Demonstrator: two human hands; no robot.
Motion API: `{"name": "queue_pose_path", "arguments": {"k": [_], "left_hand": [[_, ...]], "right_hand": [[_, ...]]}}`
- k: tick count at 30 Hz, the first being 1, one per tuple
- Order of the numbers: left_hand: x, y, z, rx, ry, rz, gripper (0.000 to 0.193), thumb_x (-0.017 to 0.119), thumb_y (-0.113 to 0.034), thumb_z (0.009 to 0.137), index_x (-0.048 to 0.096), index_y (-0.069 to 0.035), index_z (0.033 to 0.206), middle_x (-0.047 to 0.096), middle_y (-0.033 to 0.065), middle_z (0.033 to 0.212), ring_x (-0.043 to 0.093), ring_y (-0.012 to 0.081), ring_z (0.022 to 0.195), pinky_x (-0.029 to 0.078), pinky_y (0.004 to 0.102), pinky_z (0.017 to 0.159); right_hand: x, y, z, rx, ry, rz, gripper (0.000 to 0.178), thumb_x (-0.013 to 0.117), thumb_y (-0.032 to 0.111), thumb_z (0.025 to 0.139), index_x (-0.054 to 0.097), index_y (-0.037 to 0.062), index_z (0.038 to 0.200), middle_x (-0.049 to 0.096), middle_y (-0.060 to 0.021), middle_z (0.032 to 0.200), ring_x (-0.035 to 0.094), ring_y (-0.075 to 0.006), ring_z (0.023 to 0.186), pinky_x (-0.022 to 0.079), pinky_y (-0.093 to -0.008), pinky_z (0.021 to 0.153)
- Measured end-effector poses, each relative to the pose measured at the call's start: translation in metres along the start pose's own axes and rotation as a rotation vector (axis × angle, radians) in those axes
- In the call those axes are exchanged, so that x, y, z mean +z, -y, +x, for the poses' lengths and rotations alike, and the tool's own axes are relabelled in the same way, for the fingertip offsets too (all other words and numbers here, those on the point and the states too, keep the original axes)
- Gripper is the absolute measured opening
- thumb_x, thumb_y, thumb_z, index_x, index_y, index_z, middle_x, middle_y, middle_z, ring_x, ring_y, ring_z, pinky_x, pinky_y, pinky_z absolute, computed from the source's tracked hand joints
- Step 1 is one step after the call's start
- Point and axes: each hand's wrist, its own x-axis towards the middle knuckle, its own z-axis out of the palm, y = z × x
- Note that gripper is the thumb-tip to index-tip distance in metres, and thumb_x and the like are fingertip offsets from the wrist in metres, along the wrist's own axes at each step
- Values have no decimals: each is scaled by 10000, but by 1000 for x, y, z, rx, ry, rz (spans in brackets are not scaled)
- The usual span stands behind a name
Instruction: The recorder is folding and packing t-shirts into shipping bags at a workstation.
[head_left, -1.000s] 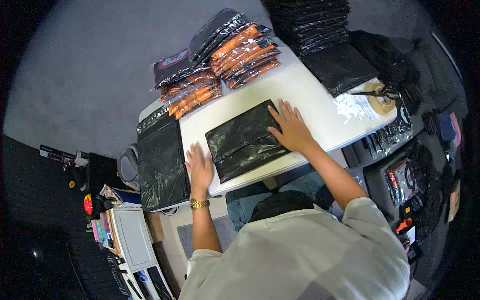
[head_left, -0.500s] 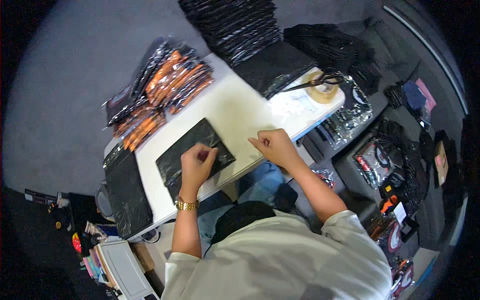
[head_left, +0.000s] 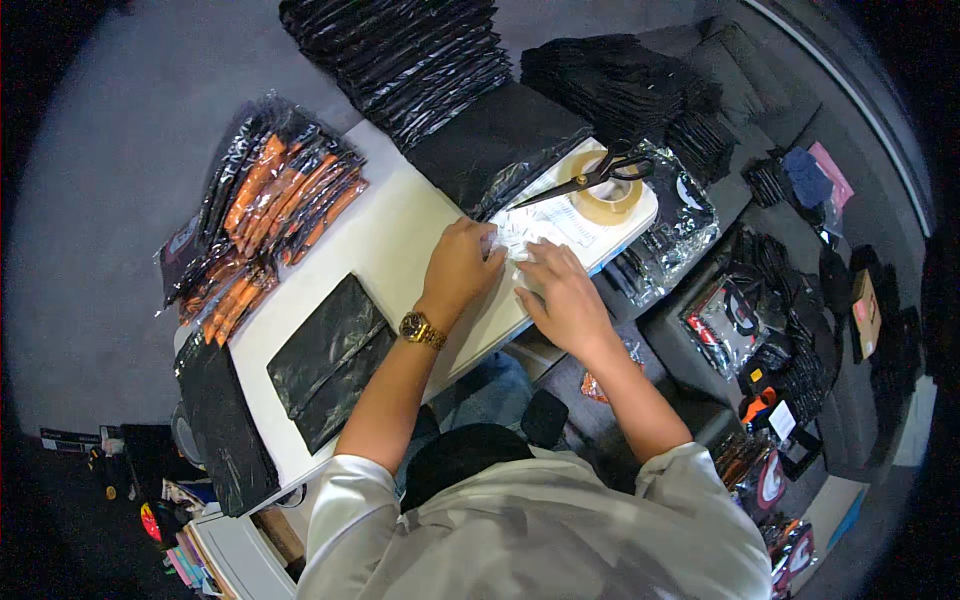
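A loose heap of small white paper slips [head_left: 514,236] lies on the white table, beside the scissors. My left hand [head_left: 462,268] is at the near left side of this heap, its fingers bent and its thumb apart from them. From the right, my right hand [head_left: 566,305] reaches over the slips with fingers spread and fingertips touching them. A flat black plastic packet [head_left: 335,362] lies by itself to the left of my left forearm. Black-handled scissors [head_left: 590,180] rest across a roll of clear tan tape [head_left: 607,212] just beyond the heap.
A tall stack of black packets [head_left: 410,75] rises behind the table. Orange and black bagged items [head_left: 285,190] are piled at the far left. A larger black bag [head_left: 225,420] overhangs the left end. Bagged goods lie on a grey sofa [head_left: 725,195] at right.
Both hands have moved to the slips; my left hand has left the black packet and swung far right. The packet now lies uncovered. The view has shifted slightly.
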Motion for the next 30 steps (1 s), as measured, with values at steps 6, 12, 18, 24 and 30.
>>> {"name": "queue_pose_path", "arguments": {"k": [6,12,18,24,30], "left_hand": [[-3,-10,16,-94,167,-11,301,821,-183,862,781,-2,1098,684,176,968,687,359,910,566,450,830],[4,-8,11,-49,90,-11,181,785,-149,887,775,-10,1004,686,175,985,684,374,940,568,461,853],[6,-6,9,58,25,20,133,770,-133,900,759,-10,948,684,173,983,674,379,940,561,466,867],[-3,-7,8,6,43,-13,122,761,-115,897,754,-4,947,702,175,955,696,373,886,582,442,820],[-22,12,-9,-203,43,-296,170,779,-134,931,768,23,997,768,128,939,738,226,813,586,351,761]], "right_hand": [[4,-16,15,8,81,-125,406,691,228,987,700,-21,1307,580,-261,1495,473,-430,1474,269,-586,1281],[2,-17,21,-4,112,-134,390,713,212,979,707,17,1316,585,-233,1493,490,-408,1459,296,-566,1280],[0,-18,24,-20,104,-143,393,717,206,971,705,20,1318,600,-210,1478,507,-394,1445,304,-574,1273],[-2,-17,26,5,135,-97,391,708,243,970,727,13,1285,612,-210,1482,508,-378,1453,285,-588,1274],[-1,-21,23,-17,139,-101,395,730,224,968,711,36,1315,606,-195,1476,522,-379,1435,287,-598,1273]]}}
